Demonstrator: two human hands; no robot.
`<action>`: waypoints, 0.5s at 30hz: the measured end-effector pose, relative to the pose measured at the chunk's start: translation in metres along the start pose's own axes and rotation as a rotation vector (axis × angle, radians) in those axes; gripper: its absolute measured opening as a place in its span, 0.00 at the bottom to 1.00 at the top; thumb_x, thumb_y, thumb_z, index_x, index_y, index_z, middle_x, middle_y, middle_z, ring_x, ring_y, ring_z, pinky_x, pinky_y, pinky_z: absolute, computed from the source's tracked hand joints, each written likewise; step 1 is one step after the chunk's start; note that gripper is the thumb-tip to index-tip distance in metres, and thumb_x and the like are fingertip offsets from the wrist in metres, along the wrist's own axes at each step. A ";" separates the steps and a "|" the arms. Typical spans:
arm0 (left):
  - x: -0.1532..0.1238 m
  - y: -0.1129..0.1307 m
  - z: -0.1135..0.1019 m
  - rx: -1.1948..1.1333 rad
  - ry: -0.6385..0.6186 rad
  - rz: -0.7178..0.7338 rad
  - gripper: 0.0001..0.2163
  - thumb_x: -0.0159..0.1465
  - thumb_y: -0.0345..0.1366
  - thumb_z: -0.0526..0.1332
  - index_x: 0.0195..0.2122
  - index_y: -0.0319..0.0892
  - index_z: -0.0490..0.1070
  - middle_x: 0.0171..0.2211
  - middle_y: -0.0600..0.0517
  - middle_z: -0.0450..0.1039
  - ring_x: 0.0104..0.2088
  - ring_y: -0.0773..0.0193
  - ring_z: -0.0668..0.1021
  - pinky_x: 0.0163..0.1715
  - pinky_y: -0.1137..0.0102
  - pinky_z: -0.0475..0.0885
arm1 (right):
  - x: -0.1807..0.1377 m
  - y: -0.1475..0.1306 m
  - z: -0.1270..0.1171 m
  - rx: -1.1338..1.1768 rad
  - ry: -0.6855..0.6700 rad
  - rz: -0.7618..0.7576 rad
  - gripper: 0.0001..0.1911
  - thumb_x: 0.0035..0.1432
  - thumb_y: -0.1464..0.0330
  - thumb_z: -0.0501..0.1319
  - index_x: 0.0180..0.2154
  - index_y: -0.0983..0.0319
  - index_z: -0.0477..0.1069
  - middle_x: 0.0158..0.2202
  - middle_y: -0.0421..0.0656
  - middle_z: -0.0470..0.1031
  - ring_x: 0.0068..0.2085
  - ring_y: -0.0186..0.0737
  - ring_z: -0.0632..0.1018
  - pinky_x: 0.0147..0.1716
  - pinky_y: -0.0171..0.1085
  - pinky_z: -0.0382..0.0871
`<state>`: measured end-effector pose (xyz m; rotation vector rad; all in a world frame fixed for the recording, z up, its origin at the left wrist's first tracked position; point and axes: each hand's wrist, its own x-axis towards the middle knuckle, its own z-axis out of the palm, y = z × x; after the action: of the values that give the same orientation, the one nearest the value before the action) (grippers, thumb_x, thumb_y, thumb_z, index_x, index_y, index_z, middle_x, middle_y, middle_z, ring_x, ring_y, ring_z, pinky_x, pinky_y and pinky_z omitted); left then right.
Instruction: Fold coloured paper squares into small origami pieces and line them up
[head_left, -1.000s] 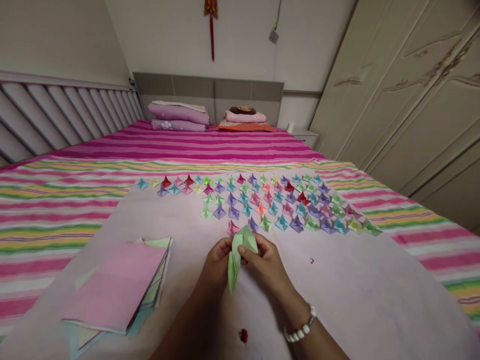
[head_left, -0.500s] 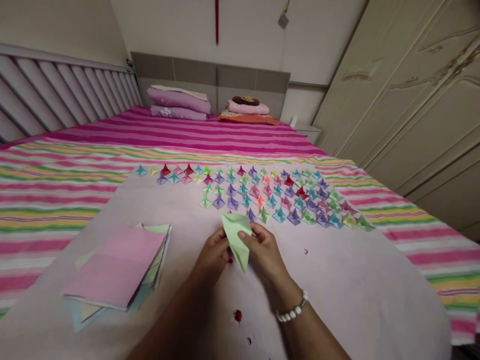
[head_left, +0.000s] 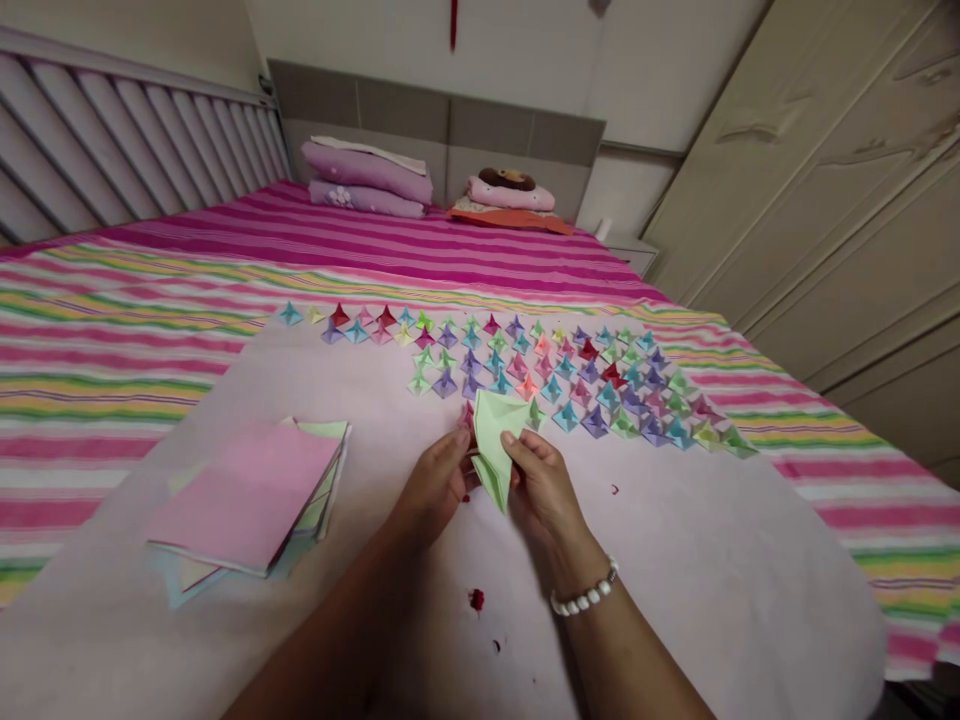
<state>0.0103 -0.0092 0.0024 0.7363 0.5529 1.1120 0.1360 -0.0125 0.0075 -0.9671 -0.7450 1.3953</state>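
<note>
A partly folded light green paper (head_left: 495,445) is held between both hands above a pale sheet (head_left: 712,560) spread on the bed. My left hand (head_left: 433,488) pinches its left edge. My right hand (head_left: 546,488), with a white bead bracelet on the wrist, pinches its right side. Just beyond the hands lie several small folded paper shapes (head_left: 525,370) in many colours, set out in rows. A pink one sits partly hidden behind the green paper.
A stack of coloured paper squares (head_left: 251,495), pink on top, lies to the left. The bed has a striped cover (head_left: 112,350), with pillows (head_left: 367,180) at the headboard. A wardrobe (head_left: 825,200) stands on the right. Small red specks (head_left: 476,600) dot the sheet near my arms.
The green paper was turned in my hands from a long hanging shape to a wider, shorter fold. The view tilted down and moved a little forward.
</note>
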 end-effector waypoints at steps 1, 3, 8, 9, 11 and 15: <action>0.000 0.001 0.001 -0.001 0.002 -0.007 0.21 0.57 0.51 0.64 0.41 0.36 0.74 0.35 0.42 0.78 0.38 0.54 0.79 0.35 0.67 0.72 | -0.001 -0.001 0.001 -0.006 -0.006 0.008 0.13 0.45 0.61 0.71 0.25 0.63 0.73 0.15 0.33 0.62 0.17 0.27 0.56 0.17 0.31 0.49; 0.000 0.002 0.002 -0.005 0.022 -0.022 0.23 0.57 0.52 0.63 0.43 0.36 0.74 0.35 0.42 0.78 0.37 0.55 0.79 0.34 0.67 0.71 | -0.003 -0.003 0.001 -0.016 -0.018 0.017 0.13 0.45 0.61 0.71 0.25 0.63 0.73 0.14 0.33 0.61 0.17 0.27 0.56 0.17 0.31 0.48; -0.001 0.003 0.003 0.023 0.073 -0.009 0.25 0.56 0.53 0.63 0.45 0.37 0.73 0.33 0.43 0.78 0.34 0.57 0.79 0.29 0.70 0.70 | -0.003 -0.001 0.002 -0.013 -0.027 0.026 0.12 0.45 0.61 0.71 0.26 0.62 0.74 0.14 0.32 0.61 0.17 0.27 0.56 0.18 0.31 0.49; -0.001 0.003 0.003 0.030 0.074 -0.008 0.25 0.57 0.53 0.63 0.46 0.37 0.73 0.33 0.44 0.78 0.34 0.57 0.79 0.28 0.70 0.69 | -0.003 -0.001 0.002 -0.011 -0.027 0.023 0.12 0.44 0.62 0.71 0.27 0.62 0.74 0.15 0.32 0.62 0.17 0.27 0.56 0.18 0.31 0.49; -0.002 0.003 0.003 0.037 0.070 -0.004 0.25 0.57 0.54 0.62 0.46 0.37 0.72 0.33 0.44 0.78 0.33 0.58 0.79 0.26 0.71 0.68 | -0.003 0.000 0.003 0.000 -0.024 0.013 0.12 0.43 0.62 0.72 0.27 0.63 0.75 0.17 0.34 0.65 0.18 0.27 0.58 0.18 0.31 0.51; -0.002 0.003 0.003 0.078 0.052 -0.003 0.27 0.58 0.55 0.60 0.48 0.37 0.71 0.32 0.44 0.78 0.31 0.59 0.79 0.21 0.73 0.63 | -0.004 -0.003 0.004 0.012 -0.016 0.015 0.12 0.42 0.63 0.72 0.27 0.62 0.75 0.18 0.34 0.67 0.18 0.28 0.59 0.18 0.32 0.52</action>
<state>0.0104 -0.0108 0.0071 0.7751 0.6439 1.1141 0.1330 -0.0153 0.0120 -0.9550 -0.7419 1.4210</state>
